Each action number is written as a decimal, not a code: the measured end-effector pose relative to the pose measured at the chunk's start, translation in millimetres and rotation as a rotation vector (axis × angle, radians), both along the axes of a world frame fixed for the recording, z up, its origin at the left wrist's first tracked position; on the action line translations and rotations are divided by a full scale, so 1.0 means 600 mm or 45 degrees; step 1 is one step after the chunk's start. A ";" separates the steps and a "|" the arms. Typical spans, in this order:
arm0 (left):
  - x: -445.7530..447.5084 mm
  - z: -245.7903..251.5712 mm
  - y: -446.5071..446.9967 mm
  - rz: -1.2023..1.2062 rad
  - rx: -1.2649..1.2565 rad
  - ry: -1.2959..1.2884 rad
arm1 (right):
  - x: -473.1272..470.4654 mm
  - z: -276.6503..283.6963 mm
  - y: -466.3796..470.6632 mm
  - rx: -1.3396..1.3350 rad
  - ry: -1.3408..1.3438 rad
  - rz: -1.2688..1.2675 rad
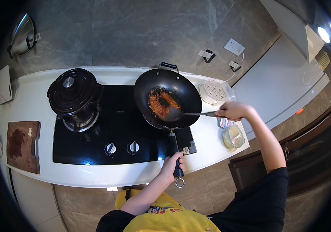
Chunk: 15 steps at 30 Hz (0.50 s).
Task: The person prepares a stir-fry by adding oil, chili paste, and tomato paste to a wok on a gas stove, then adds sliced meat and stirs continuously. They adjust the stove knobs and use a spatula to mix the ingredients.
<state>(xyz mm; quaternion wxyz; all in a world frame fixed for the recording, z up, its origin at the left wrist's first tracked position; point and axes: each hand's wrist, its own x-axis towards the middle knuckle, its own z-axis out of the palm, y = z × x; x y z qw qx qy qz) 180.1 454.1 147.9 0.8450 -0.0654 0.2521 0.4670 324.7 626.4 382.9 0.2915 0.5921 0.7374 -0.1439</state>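
A black wok (188, 97) stands on the right burner of the gas hob (116, 116). Its long black handle (172, 142) points towards me, and my left hand (174, 165) is wrapped around it near the ring end. Orange-red minced food (157, 105) lies in the bottom of the wok. My right hand (232, 111) grips the handle of a cooking spatula or ladle (174, 114) from the right. The tool's broad head rests in the wok at the near edge of the food, partly covering it.
A dark lidded pot (72, 94) sits on the left burner. Further left is a wooden cutting board (23, 145) with small pale pieces on it. Right of the wok are a white perforated appliance (214, 91) and a plastic-covered bowl (233, 137). A metal lid (23, 34) hangs on the wall.
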 end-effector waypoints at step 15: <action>-0.005 0.010 -0.003 0.000 0.011 0.050 | -0.021 -0.093 -0.022 0.141 0.253 -0.226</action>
